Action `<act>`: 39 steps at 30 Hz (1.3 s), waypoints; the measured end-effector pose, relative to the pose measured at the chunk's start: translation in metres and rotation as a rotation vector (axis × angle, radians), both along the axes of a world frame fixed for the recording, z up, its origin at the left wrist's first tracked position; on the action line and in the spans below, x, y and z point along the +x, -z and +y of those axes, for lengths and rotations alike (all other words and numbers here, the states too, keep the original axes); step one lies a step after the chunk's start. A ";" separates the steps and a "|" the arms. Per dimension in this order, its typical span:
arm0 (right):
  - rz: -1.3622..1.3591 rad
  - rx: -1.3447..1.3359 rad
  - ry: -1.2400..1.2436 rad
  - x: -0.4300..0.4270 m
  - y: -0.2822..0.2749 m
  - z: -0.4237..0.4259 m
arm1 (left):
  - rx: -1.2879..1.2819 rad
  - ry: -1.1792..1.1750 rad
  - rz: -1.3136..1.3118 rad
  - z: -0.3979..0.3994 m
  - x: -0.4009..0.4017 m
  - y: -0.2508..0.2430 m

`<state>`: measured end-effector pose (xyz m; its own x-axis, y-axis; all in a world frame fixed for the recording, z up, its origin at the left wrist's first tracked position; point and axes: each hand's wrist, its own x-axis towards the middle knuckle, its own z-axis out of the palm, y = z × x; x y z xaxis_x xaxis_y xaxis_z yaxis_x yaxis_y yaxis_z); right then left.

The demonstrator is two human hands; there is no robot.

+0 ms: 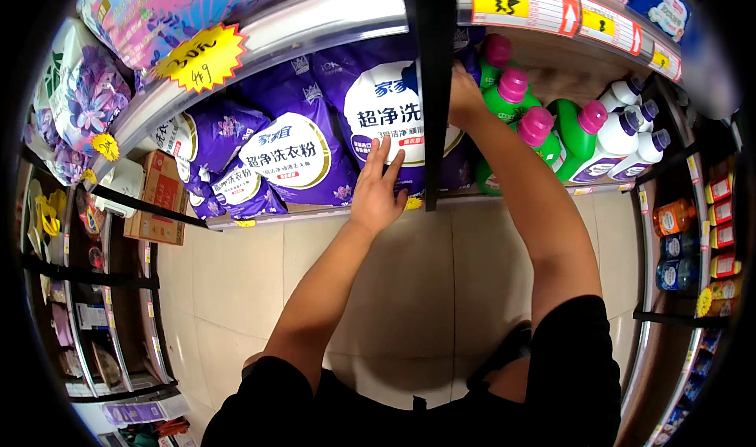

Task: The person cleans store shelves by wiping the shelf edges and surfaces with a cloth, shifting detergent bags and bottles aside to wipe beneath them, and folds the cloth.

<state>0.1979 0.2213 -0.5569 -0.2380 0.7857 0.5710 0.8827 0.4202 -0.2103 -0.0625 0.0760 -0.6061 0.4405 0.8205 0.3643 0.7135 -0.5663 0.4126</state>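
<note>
My left hand lies flat with spread fingers against the front of a large purple-and-white bag of laundry detergent on the lower shelf. A black shelf post crosses in front of this bag's right part. My right hand reaches in just right of the post, at the upper side of the bag. Its fingers are mostly hidden there, so its grip cannot be made out. Another purple detergent bag leans at the left. Green bottles with pink caps stand beside my right forearm.
White bottles with dark caps stand farther right. Above the bags runs a shelf edge with a yellow starburst price sign. A cardboard box sits at the left. Stocked shelving lines the right side, over a tiled floor.
</note>
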 end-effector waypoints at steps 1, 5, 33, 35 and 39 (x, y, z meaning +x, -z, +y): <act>-0.006 -0.005 -0.003 0.003 0.004 -0.009 | -0.005 -0.003 -0.006 0.000 0.001 0.000; 0.078 0.058 -0.103 0.007 0.020 -0.042 | 0.006 -0.010 -0.008 0.002 0.003 0.004; -0.189 0.018 -0.181 0.019 0.074 -0.097 | 0.008 0.007 0.014 0.003 0.004 0.007; -0.250 0.068 -0.166 0.016 0.078 -0.109 | 0.009 0.018 0.004 0.004 -0.001 0.005; -0.129 0.002 -0.111 0.019 0.100 -0.135 | 0.010 0.029 0.006 0.004 -0.002 0.007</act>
<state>0.2164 0.0867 -0.6571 -0.3948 0.7496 0.5313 0.8504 0.5170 -0.0976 -0.0648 0.0804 -0.6134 0.4660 0.8038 0.3697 0.6992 -0.5906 0.4028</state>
